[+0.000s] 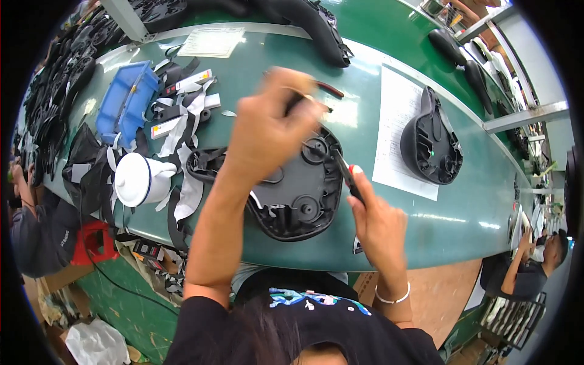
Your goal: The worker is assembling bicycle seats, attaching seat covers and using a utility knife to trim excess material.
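Note:
A black plastic shell (298, 182) with a narrow neck at its left lies hollow side up on the green table in front of me. My right hand (380, 225) is closed round a slim hand tool (348, 178) with a black and red handle. The tool's far end meets the shell's right rim; its exact kind is unclear. Blurred by motion, my left hand (271, 125) hovers over the shell's upper left with curled fingers. Something dark shows between its thumb and fingers, too smeared to name. Just beyond it lies a red-handled tool (328, 89), partly hidden.
Left stand a white enamel mug (135, 179) and a blue bin (128, 100), among grey and black strips (188, 146). Right, a similar shell (432, 146) rests on a paper sheet (389, 134). Black padded parts (328, 39) lie at the back. Other people sit at both sides.

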The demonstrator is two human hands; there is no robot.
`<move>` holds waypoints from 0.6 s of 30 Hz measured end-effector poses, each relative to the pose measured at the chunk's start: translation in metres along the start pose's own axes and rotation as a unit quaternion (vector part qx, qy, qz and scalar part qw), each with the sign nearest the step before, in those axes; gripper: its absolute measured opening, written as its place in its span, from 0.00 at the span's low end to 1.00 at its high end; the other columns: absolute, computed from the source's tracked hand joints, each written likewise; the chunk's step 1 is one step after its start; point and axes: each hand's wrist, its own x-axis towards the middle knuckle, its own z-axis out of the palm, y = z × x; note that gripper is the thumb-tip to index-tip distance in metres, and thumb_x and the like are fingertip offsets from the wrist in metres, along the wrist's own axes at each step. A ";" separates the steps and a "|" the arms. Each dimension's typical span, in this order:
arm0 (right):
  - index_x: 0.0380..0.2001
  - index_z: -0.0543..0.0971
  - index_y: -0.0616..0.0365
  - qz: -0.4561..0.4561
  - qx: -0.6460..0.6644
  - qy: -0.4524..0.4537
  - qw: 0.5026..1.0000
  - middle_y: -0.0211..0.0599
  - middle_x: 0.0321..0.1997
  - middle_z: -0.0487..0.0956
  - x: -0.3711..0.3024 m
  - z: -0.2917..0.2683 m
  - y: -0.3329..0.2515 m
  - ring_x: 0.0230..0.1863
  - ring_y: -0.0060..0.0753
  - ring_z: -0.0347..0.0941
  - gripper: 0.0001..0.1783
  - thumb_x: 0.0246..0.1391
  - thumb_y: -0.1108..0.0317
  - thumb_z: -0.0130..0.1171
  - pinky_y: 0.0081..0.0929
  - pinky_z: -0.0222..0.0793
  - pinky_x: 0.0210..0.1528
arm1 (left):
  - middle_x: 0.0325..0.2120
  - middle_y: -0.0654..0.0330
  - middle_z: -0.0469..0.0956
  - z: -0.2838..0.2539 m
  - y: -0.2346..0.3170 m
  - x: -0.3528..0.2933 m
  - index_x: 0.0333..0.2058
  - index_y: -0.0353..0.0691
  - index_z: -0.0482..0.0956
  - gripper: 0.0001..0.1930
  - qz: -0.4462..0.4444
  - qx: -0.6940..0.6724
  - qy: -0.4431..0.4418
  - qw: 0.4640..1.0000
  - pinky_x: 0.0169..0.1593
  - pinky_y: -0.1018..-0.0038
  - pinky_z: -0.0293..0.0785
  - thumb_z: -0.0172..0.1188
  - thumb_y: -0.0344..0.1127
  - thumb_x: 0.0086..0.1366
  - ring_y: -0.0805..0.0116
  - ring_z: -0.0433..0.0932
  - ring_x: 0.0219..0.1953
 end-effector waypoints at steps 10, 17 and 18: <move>0.58 0.68 0.43 -0.013 -0.063 -0.056 0.996 0.44 0.17 0.72 -0.031 -0.022 -0.016 0.17 0.49 0.68 0.25 0.56 0.64 0.54 0.42 0.58 0.20 | 0.20 0.60 0.73 -0.016 -0.036 0.011 0.23 0.37 0.77 0.10 -0.123 0.177 0.046 0.975 0.41 0.75 0.64 0.60 0.38 0.57 0.72 0.66 0.33; 0.54 0.73 0.30 -0.241 -0.064 -0.131 0.959 0.33 0.17 0.70 0.064 -0.058 0.043 0.20 0.36 0.68 0.25 0.50 0.62 0.59 0.33 0.61 0.23 | 0.33 0.57 0.78 -0.055 0.011 -0.066 0.39 0.32 0.81 0.27 -0.361 -0.155 -0.040 0.919 0.47 0.77 0.65 0.42 0.52 0.70 0.72 0.73 0.40; 0.54 0.73 0.30 -0.245 -0.066 -0.137 0.957 0.33 0.17 0.70 0.063 -0.062 0.036 0.20 0.36 0.68 0.25 0.50 0.62 0.59 0.33 0.61 0.23 | 0.29 0.58 0.78 -0.061 0.012 -0.077 0.36 0.32 0.81 0.27 -0.328 -0.176 -0.053 0.927 0.44 0.77 0.67 0.41 0.52 0.70 0.72 0.74 0.36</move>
